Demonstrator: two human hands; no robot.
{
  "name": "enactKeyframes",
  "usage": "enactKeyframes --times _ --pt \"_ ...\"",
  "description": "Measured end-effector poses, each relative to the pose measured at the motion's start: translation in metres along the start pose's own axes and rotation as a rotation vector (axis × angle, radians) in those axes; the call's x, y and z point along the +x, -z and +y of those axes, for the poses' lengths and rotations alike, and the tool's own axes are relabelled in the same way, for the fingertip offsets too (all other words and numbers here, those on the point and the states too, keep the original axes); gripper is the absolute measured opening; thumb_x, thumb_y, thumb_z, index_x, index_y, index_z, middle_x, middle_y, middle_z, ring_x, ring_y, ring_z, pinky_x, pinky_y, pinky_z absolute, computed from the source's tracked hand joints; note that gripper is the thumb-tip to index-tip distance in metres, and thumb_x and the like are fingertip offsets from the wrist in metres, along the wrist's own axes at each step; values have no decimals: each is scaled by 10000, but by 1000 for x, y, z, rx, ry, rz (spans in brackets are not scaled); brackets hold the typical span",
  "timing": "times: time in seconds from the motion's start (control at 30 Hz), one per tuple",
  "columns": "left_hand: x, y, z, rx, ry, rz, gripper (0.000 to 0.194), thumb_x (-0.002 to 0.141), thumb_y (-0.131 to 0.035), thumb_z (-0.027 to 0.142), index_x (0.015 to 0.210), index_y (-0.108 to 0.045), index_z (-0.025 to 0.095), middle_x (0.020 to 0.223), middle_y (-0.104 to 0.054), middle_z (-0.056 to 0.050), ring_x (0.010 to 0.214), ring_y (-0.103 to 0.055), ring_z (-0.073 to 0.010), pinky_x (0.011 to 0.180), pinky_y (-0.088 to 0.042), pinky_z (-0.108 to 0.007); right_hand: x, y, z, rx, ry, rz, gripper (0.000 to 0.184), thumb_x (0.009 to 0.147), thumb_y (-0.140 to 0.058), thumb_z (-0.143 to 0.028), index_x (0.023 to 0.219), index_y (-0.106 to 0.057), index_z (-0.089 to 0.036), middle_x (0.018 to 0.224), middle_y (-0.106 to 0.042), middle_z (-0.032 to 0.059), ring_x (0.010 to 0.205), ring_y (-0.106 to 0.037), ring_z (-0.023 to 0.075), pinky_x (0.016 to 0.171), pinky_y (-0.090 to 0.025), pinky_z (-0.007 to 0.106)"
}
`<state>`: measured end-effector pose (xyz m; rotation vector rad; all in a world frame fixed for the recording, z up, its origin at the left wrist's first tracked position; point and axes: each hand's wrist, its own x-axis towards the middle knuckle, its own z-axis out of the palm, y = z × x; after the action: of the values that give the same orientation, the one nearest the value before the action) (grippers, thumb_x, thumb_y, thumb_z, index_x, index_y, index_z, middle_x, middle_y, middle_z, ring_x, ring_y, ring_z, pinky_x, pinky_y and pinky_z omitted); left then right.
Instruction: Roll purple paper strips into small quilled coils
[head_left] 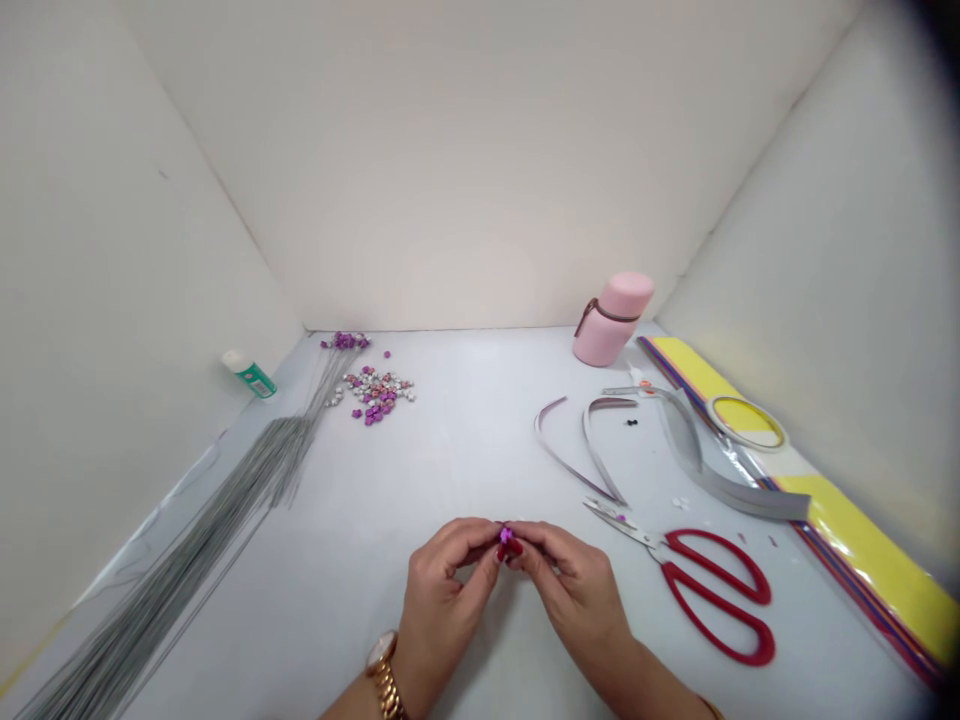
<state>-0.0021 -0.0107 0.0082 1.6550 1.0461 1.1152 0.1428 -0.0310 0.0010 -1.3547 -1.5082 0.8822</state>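
My left hand (452,577) and my right hand (571,575) meet at the front middle of the table. Between their pinched fingertips is a small purple paper star (506,537), partly covered by the thumbs. Both hands grip it from opposite sides. To the right of my right hand lie scissors (712,590) with red handles, blades apart and pointing up and left. Further off to the left is a pile of small purple, silver and pinkish stars (379,390).
Thin grey wires (202,540) run along the left, some tipped with purple stars (346,341). A glue stick (250,373) leans at the left wall. At right are a pink flask (613,318), curled paper strips (592,450), grey strips (720,485), a tape roll (780,437) and coloured sheets (862,530).
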Motion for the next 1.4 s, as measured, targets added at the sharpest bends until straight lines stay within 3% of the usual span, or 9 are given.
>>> enactKeyframes --times 0.33,0.63,0.87,1.07,1.4 --pt "-1 1 1 151 -148 54 141 734 -558 53 790 -643 150 735 -662 -53 695 -623 -145 624 -525 -232 1 5 -5 -77 92 -75 199 831 -459 -153 955 -605 -208 759 -658 20 687 -625 139 653 -506 233" --pt "-4 -2 -5 283 -221 131 151 723 -543 44 785 -631 151 751 -658 -61 695 -625 -155 645 -525 -250 -5 -11 -1 -306 303 59 229 834 -393 -110 965 -574 -160 797 -667 78 709 -631 177 642 -511 281" --pt "-1 1 -1 -13 7 6 147 783 -526 95 853 -633 166 780 -645 -46 706 -617 -141 635 -522 -239 -2 -3 -2 5 21 -32 251 866 -404 -212 1058 -564 -192 821 -662 54 670 -631 148 631 -534 251" --pt "1 3 -4 -91 30 -22 165 805 -522 117 881 -654 179 822 -640 -58 766 -603 -160 689 -495 -275 1 2 -3 53 52 -33 219 845 -456 -224 976 -629 -197 690 -619 31 623 -599 147 583 -517 249" --pt "-1 3 1 -12 -31 -33 229 780 -531 94 969 -629 179 867 -642 -74 769 -614 -157 663 -531 -260 0 0 -3 61 -18 12 154 827 -493 -234 884 -627 -186 732 -651 41 643 -614 151 604 -528 243"
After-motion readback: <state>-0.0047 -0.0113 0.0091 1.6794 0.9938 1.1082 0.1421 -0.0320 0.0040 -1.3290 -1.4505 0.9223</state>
